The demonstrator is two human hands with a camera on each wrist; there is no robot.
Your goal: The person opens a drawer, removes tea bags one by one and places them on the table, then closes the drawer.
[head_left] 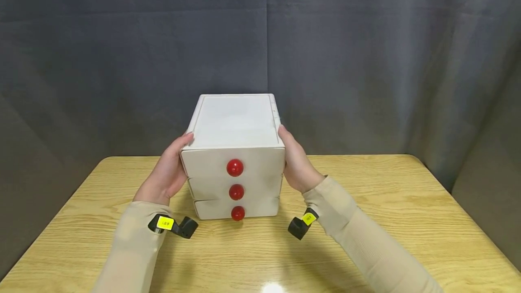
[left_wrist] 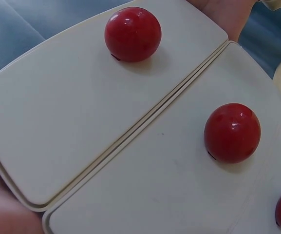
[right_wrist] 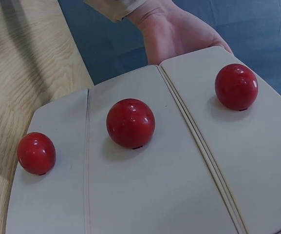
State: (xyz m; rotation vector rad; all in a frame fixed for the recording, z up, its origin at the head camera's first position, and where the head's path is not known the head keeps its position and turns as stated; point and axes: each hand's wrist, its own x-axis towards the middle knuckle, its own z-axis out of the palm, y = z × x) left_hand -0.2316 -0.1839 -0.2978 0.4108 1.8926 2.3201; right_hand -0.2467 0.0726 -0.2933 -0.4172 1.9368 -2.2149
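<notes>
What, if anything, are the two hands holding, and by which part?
The white drawer unit, gripped by its two sides near the top: left hand on one, right hand on the other.

There is room to pass along the left and right edges of the desk [head_left: 407,207]. The drawer box [head_left: 209,164] blocks the middle, red knobs [head_left: 234,167] jutting forward, left hand [head_left: 166,171] and right hand [head_left: 299,159] gripping its sides.
</notes>
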